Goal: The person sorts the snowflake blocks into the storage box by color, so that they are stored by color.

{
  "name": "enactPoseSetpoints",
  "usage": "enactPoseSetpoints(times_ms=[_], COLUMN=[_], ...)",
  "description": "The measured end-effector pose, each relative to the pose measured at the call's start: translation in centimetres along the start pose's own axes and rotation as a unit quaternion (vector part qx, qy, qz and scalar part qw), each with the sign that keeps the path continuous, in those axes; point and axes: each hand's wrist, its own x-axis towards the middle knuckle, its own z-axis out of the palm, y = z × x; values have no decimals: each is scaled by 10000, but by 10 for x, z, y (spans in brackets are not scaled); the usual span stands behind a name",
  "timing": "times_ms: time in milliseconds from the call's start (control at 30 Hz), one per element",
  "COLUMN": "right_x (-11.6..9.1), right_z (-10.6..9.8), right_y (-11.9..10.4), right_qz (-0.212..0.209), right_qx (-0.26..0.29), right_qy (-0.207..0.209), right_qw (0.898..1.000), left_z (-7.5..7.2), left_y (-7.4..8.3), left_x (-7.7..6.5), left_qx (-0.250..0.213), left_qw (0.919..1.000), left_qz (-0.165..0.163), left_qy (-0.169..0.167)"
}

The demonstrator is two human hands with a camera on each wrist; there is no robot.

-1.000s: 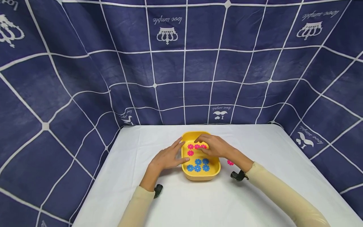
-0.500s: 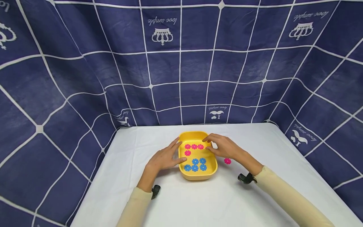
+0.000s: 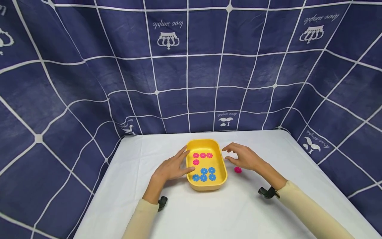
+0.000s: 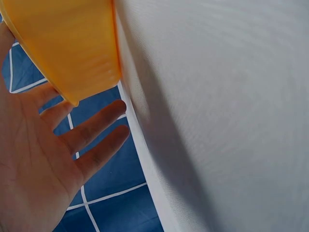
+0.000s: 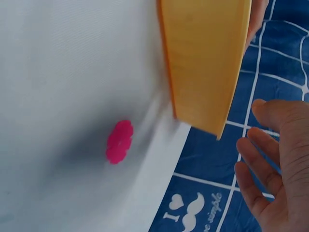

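Note:
A yellow tray with rounded corners stands on the white table. Inside it lie several pink flower-shaped pieces towards the back and several blue flower-shaped pieces near the front. My left hand rests at the tray's left rim, its thumb and a fingertip reaching over the edge; in the left wrist view its other fingers are spread below the rim. To the right of the tray, apart from it, hovers my right hand with nothing held between thumb and fingers. A single pink flower-shaped piece lies on the cloth beneath that hand.
The table is covered with a white cloth. Dark blue curtains with a white grid rise behind it and on both sides. Each wrist carries a small black camera, such as the right one.
My right hand has drawn back from over the pink pieces to the right, out of the tray. The left hand keeps its place at the rim. The whole head view has shifted slightly.

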Motion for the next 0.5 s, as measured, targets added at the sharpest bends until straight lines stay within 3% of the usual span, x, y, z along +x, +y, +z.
enactPoseSetpoints(times_ms=[500], right_x=[-22], right_z=[-7], right_y=[15], right_qz=[113], right_qx=[-349], right_qy=[268], right_qw=[9990], left_z=[-1], left_y=[0], left_x=[0], left_qx=[-8], left_qw=[9999], left_qz=[93], left_qy=[37])
